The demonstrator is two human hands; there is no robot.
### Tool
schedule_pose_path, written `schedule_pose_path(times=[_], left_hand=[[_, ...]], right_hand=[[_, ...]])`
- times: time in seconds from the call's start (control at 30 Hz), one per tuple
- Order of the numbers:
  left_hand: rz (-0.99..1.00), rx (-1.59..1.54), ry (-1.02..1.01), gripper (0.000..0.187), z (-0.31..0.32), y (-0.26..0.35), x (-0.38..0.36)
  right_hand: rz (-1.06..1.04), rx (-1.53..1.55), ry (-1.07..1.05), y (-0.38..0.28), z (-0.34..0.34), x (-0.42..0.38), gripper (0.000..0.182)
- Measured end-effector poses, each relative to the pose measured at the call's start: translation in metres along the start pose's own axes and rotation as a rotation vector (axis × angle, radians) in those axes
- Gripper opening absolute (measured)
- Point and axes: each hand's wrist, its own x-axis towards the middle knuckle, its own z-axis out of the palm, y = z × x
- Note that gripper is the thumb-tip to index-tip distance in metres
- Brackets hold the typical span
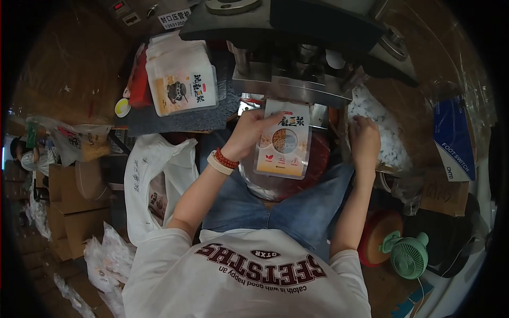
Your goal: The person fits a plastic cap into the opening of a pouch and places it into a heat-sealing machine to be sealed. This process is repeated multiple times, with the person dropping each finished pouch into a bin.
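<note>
Below the metal press (289,87), my left hand (249,133) grips a printed pouch (283,151) by its left side, thumb across its front. The pouch has a round window, and its top edge is close to the press. My right hand (366,140) is at the edge of a container of small white pieces (387,132), fingertips bent down among them. Whether its fingers hold a piece is too small to tell. A stack of similar pouches (183,87) lies on a grey cloth (207,123) at the upper left.
A white plastic bag (143,180) hangs left of my legs. At the right are a blue foot switch box (455,140) and a green fan (409,257). Cardboard boxes (74,206) stand at the far left, near a yellow tape roll (122,108).
</note>
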Motion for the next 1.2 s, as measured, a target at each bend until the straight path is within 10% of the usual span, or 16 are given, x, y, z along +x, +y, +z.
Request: schedule_pose_path(times=[0.07,0.17,0.23,0.3,0.4,0.47,0.6,0.87,1.03,1.2], left_hand=[[0.235,0.381,0.072,0.026,-0.015,0.009,0.003],[0.65,1.685,0.764,0.063,-0.064,0.027,-0.008],[0.496,1.724,0.628,0.075,-0.105,0.008,-0.021],[0.556,1.655,0.172,0.072,-0.117,0.0,-0.041],[0.579,1.391,0.209,0.056,-0.117,-0.001,-0.06],[0.506,1.238,0.237,0.051,-0.108,0.006,-0.067],[0.834,1.066,0.27,0.043,-0.072,0.014,-0.074],[0.905,0.828,-0.165,0.033,-0.029,0.031,-0.088],[0.037,0.109,-0.108,0.024,-0.004,-0.02,-0.043],[-0.134,-0.215,-0.113,0.024,0.008,-0.001,-0.005]], right_hand=[[0.022,0.078,0.105,0.0,-0.003,0.0,0.02],[0.046,0.304,0.281,-0.009,-0.011,-0.006,0.017],[0.071,0.489,0.279,-0.028,-0.023,-0.013,0.016],[0.098,0.672,0.286,-0.049,-0.028,-0.02,0.015],[0.032,1.04,0.095,-0.085,-0.039,-0.036,0.021],[-0.4,0.815,0.218,-0.106,-0.043,-0.03,0.025],[-0.633,0.593,0.183,-0.135,-0.02,-0.029,0.029],[-0.695,0.783,-0.032,-0.122,-0.045,-0.032,0.032],[-0.171,0.726,0.11,-0.097,-0.035,-0.022,0.026],[-0.047,0.19,0.24,-0.033,-0.037,-0.002,0.02]])
